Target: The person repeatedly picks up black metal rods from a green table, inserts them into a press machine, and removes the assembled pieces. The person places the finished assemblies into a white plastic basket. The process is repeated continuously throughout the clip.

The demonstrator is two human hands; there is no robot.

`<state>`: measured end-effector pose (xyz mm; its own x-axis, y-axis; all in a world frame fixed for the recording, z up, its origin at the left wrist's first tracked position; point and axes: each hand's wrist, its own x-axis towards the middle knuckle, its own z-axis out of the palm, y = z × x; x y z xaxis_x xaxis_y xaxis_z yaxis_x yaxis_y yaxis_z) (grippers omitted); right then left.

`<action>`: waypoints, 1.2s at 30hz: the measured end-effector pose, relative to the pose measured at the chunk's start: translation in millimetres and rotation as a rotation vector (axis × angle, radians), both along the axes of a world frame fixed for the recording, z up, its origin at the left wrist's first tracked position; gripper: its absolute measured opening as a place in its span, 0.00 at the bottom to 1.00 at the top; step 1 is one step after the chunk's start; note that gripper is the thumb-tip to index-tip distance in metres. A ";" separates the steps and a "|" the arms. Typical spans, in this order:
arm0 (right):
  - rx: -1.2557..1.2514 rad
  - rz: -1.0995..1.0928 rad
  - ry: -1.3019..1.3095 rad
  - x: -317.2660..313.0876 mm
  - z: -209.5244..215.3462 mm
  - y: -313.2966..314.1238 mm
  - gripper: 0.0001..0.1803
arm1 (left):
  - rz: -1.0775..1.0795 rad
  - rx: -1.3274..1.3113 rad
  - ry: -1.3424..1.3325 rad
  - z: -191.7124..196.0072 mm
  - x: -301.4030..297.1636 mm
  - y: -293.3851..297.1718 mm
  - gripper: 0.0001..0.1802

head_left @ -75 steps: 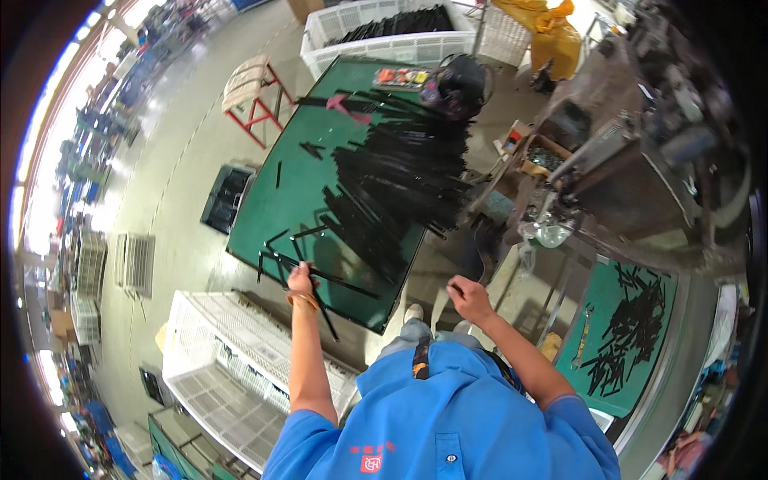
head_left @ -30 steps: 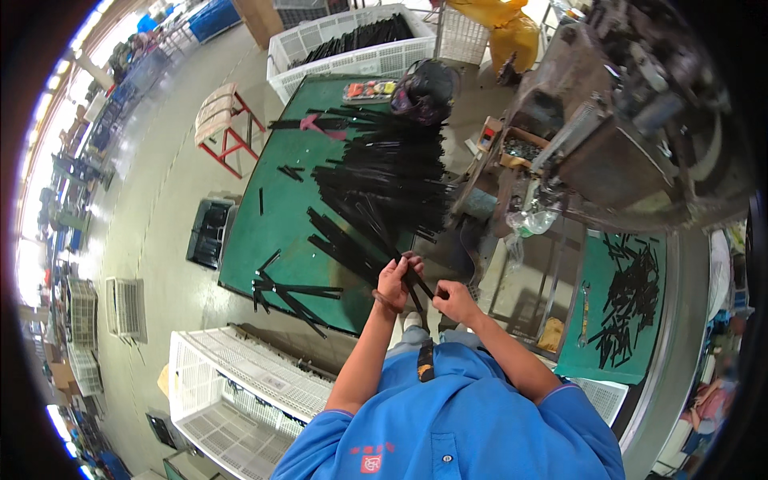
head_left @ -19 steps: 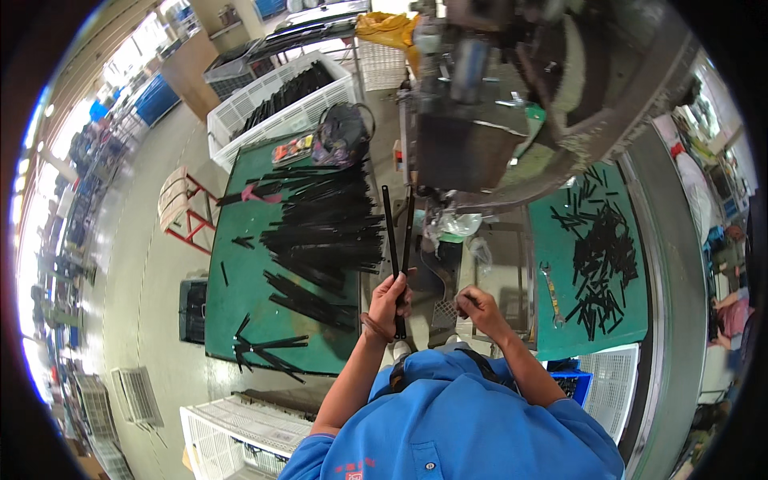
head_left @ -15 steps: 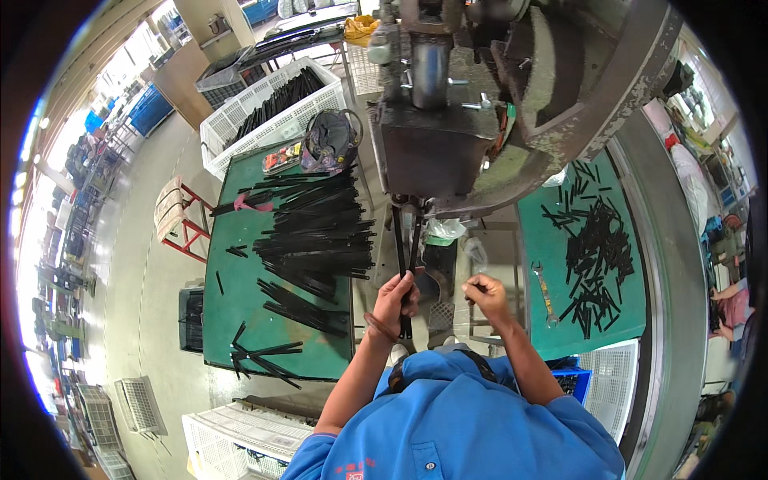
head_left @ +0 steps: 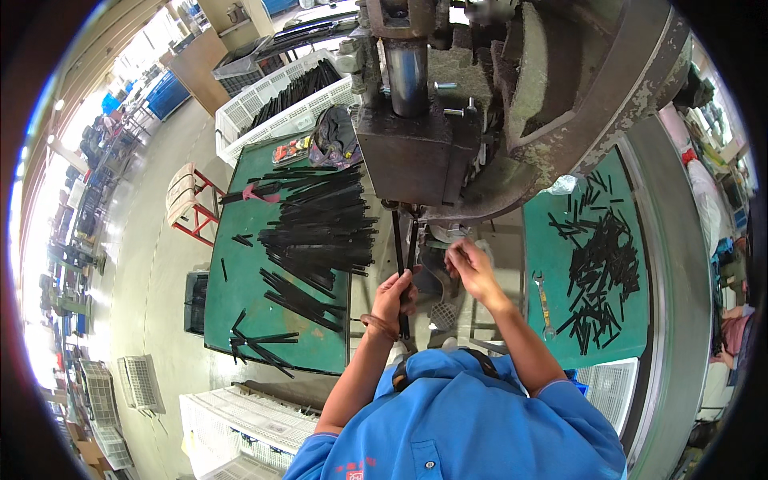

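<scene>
My left hand (head_left: 392, 300) pinches two long, flat, black, metal-looking strips (head_left: 398, 246), likely to steady their far ends by the dark, blocky steel press head (head_left: 412, 160). Right hand (head_left: 472, 272) apart, fingers curled; can't tell if it holds anything. More strips (head_left: 316, 228) fan over the green-topped table (head_left: 240, 282), seemingly for easy reach.

The upper ends of the black bars (head_left: 399, 244) in the left hand (head_left: 390, 298) are hidden beneath the machine (head_left: 404, 156), whose top the upper edge cuts off. Whether the right hand (head_left: 474, 274), its fingers curled, encloses anything cannot be told; the lower edge truncates the blue shirt (head_left: 468, 420).
</scene>
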<state>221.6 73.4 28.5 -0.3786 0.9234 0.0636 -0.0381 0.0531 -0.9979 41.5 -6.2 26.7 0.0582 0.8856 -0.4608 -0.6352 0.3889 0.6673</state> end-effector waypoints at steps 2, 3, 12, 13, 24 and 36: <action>0.061 0.010 -0.082 -18.3 10.5 13.0 0.06 | 0.001 -0.029 -0.038 -5.8 0.7 -1.9 0.15; 0.131 0.025 -0.128 -28.5 10.3 22.3 0.06 | -0.009 -0.013 -0.025 -9.3 -1.0 -2.9 0.16; 0.537 -0.183 -0.253 -62.7 -21.4 60.1 0.13 | 0.366 0.212 0.393 -48.3 -40.2 -31.2 0.17; 0.093 -0.061 -0.144 -59.0 -24.6 62.7 0.13 | 0.429 0.349 0.661 -53.5 -49.6 -35.0 0.16; -0.546 0.450 -0.020 -7.8 40.3 -27.9 0.14 | 0.019 1.189 1.950 21.1 -22.4 25.1 0.22; -0.038 0.130 -0.367 7.1 18.4 3.7 0.13 | 0.223 1.145 1.758 -3.3 12.4 50.7 0.23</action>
